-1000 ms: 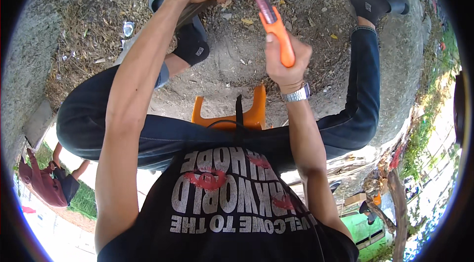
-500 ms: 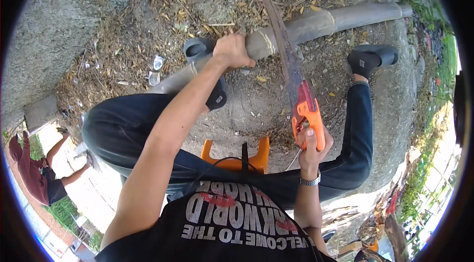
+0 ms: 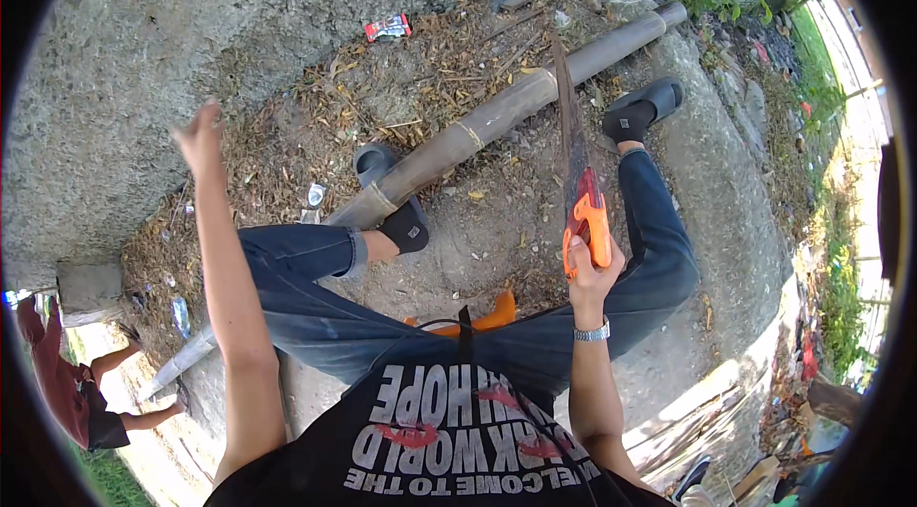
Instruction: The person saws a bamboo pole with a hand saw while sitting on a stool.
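Note:
A long grey-brown bamboo pole [image 3: 501,110] lies slantwise over the ground, from the far right down to the near left, passing behind my left leg. My right hand [image 3: 596,280] is closed round the orange handle of a hand saw [image 3: 573,139]. The saw's dark, stained blade points away from me, and its far part overlaps the pole in view; whether it touches cannot be told. My left hand [image 3: 201,136] is off the pole, out to the left above the littered ground, fingers apart and slightly blurred, with nothing seen in it.
My left sandal [image 3: 374,163] is partly hidden by the pole; my right sandal [image 3: 659,98] stands beside it. An orange stool [image 3: 492,311] shows beneath me. A concrete wall [image 3: 239,10] rises beyond dry leaves and litter. A person in maroon [image 3: 67,368] is at the far left.
My left hand has let go of the pole and swung out to the left. My right hand still holds the saw, whose blade points more directly away. The view has shifted, showing more wall.

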Motion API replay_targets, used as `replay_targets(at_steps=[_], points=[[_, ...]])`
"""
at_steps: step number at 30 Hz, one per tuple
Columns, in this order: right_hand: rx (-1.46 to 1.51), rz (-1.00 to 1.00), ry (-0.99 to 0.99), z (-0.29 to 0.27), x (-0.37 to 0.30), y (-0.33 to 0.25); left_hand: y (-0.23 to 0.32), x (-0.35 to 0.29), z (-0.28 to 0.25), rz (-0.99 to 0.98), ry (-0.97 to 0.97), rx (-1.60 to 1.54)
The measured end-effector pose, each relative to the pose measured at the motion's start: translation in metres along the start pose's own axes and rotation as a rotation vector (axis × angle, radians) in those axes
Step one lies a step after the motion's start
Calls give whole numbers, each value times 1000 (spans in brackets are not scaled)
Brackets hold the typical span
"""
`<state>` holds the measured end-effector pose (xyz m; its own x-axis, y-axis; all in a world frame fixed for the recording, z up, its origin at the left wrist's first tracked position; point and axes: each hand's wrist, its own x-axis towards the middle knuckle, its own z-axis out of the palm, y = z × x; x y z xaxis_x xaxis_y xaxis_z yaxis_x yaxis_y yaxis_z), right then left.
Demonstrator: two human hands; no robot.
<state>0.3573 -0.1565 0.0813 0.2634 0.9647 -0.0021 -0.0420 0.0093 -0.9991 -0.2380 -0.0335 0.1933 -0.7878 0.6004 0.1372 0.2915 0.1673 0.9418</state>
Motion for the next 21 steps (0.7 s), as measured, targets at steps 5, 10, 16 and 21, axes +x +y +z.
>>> replay_targets(at_steps=[5, 10, 16, 21], points=[[4, 20, -30, 6, -10, 26, 36, 92, -292, 315, 550, -307], [-136, -54, -17, 2, -23, 55, 45, 40, -321, 278, 594, -203], [-184, -58, -103, 6, -32, 51, 83, -71, -200, 364, -789, -988], [-116, 111, -116, 0, -30, 77, 69, -101, 15, 145, -798, 268]])
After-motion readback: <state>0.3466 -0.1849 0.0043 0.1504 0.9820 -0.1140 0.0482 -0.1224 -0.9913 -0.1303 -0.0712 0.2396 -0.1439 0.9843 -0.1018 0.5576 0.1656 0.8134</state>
